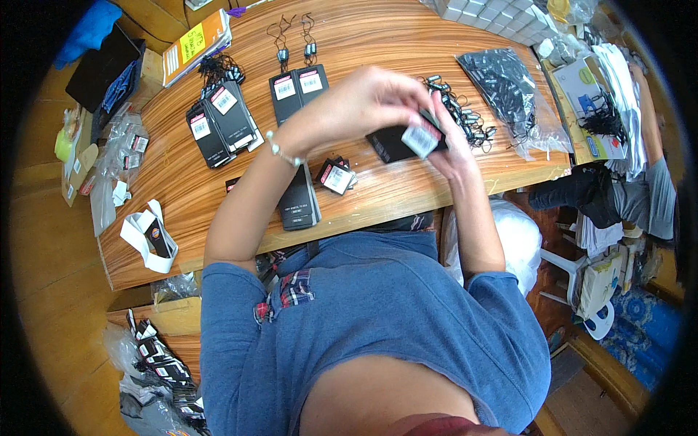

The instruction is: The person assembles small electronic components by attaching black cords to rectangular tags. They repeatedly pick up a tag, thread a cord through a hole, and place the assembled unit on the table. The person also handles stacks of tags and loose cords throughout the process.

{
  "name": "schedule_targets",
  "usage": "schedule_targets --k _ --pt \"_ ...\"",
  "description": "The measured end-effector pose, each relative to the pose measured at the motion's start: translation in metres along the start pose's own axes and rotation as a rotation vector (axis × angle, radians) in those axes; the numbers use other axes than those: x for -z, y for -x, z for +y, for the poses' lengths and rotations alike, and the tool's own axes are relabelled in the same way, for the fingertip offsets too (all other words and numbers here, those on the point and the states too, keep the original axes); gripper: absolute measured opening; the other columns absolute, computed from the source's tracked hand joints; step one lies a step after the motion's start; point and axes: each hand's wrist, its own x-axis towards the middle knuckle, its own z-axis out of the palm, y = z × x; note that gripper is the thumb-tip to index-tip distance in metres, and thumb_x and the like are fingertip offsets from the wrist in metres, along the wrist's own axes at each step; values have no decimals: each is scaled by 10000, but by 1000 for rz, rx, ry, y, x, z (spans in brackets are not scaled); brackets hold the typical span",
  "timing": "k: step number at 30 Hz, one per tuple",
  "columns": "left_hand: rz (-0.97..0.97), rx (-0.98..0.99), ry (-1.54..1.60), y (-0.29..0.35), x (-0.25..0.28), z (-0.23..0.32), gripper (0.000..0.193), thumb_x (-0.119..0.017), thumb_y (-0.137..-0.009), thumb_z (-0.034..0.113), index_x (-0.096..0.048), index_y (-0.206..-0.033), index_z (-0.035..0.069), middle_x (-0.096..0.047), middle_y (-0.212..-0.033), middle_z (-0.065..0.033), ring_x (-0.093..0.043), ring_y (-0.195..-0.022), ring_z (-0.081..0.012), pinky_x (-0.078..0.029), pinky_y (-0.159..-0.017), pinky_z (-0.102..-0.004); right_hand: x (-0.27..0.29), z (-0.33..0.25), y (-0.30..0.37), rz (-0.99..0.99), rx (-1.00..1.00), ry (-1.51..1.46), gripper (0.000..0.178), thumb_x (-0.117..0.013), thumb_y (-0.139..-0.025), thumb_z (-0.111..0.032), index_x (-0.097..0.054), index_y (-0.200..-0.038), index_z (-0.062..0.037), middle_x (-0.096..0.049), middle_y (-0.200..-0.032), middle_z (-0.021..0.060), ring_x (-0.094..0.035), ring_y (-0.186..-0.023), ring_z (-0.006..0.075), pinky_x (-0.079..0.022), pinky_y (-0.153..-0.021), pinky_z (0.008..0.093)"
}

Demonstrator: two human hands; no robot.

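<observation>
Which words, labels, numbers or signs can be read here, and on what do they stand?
I copy no wording, only places.
Yellow note on orange notebook: handwriting, partly readable.
Black card tags: white print, too small.
Barcode stickers: too small.
Held sticker: blurred.
Dark patch on white band: too small.

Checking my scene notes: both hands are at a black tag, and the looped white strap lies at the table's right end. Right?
Wrong on the strap's side: in the head view, the looped white strap lies at the table's left end. The left hand and right hand are indeed at a black tag.
</observation>
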Motion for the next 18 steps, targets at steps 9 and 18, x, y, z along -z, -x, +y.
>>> schedule_targets --k 9,18 --pt "-41 115 -312 45 -28 19 185 -621 -782 111 -632 -935 6 -653 -814 -118 -625 -707 -186 -478 -661 -280 19 -5 -18 -536 -12 -308 220 -438 -920 -229 -542 -995 -50 -581 -1017 109 -546 -927 202 -460 -777 350" --pt "166 56 -113 39 -26 39 154 -628 -780 64 -642 -921 2 -657 -829 -69 -621 -757 -130 -498 -702 -251 27 -2 40 -272 273 434 565 -293 -953 -401 -602 -695 -4 -591 -682 69 -533 -651 135 -403 -634 246"
